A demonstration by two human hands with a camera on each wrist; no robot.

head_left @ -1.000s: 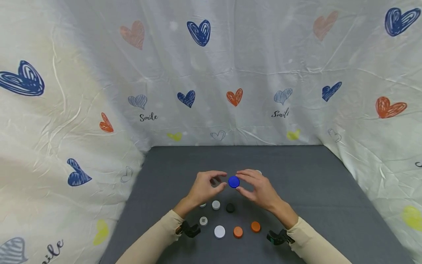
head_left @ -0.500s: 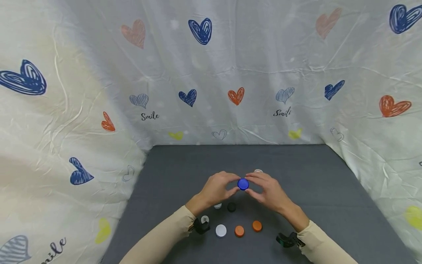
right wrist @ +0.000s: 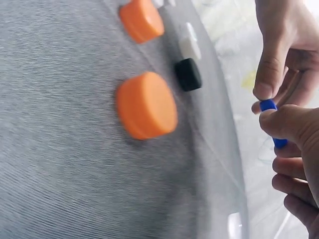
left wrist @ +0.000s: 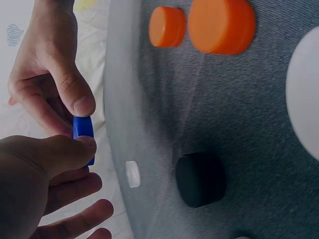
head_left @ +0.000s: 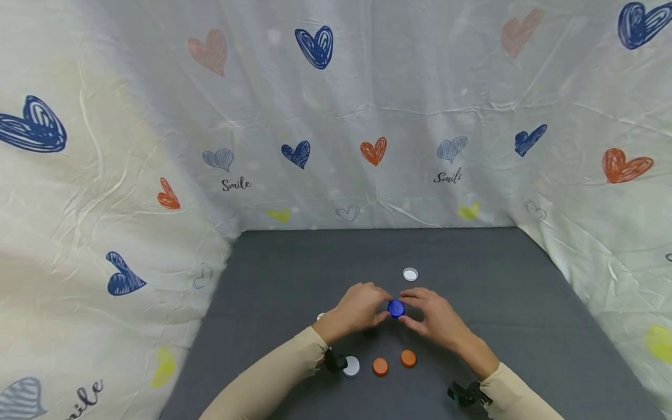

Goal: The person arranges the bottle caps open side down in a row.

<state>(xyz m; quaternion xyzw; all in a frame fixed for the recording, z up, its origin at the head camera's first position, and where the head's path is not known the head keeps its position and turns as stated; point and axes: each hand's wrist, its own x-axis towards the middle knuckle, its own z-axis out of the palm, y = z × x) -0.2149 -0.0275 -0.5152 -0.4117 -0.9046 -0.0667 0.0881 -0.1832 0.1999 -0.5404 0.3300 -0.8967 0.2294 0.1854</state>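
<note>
A blue bottle cap [head_left: 396,308] is held up over the table between both hands. My left hand [head_left: 361,306] pinches its left side with thumb and fingers. From the opposite side, my right hand [head_left: 437,318] pinches the same cap. Seen edge-on in the left wrist view, the blue cap [left wrist: 83,126] has a thumb from each hand on it. A black cap [left wrist: 202,179] stands on the table below the hands, and the left hand mostly covers it in the head view.
Two orange caps [head_left: 380,366] [head_left: 408,358] lie nearer the person. A larger white cap [head_left: 353,366] is partly behind the left wrist camera. Beyond the hands lies an upturned white cap [head_left: 410,274]. Another white cap [head_left: 320,316] peeks out beside the left forearm. A heart-printed cloth [head_left: 336,116] surrounds the grey table [head_left: 294,256].
My left hand has come over to the blue cap and taken hold of it. Both hands and the cap have shifted right and toward the person, uncovering the far white cap.
</note>
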